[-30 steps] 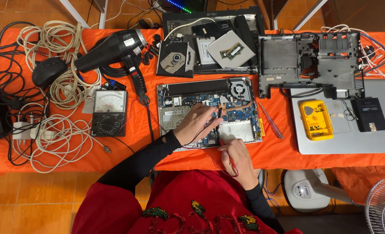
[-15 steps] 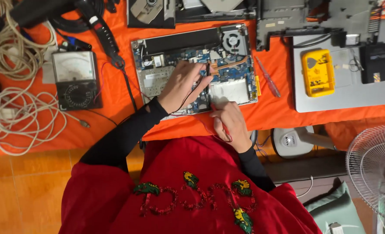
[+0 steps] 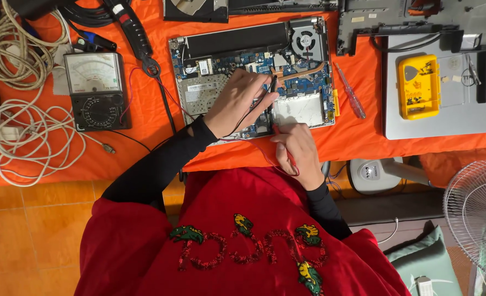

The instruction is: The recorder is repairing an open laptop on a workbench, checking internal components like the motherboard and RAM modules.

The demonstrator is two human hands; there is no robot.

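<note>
An opened laptop base [image 3: 243,52] with bare circuit board and fan lies on the orange cloth [image 3: 144,137]. My left hand [image 3: 237,101] rests over the board and pinches a black test probe [image 3: 273,87] whose tip touches the board near the copper heat pipe. My right hand [image 3: 297,151] sits at the laptop's near edge and grips a red test probe [image 3: 286,153] pointed at the board. Thin red and black leads run left toward an analog multimeter [image 3: 95,90].
Coiled white cables [image 3: 18,126] lie at the left. A red-handled screwdriver [image 3: 351,97], a yellow tool case [image 3: 418,86] on a silver laptop lid [image 3: 445,120] lie right. A white fan [image 3: 475,214] stands on the floor at lower right.
The view has tilted down and nearer; the table slid upward in frame. Both hands stay on the laptop board with the probes, shifting only slightly.
</note>
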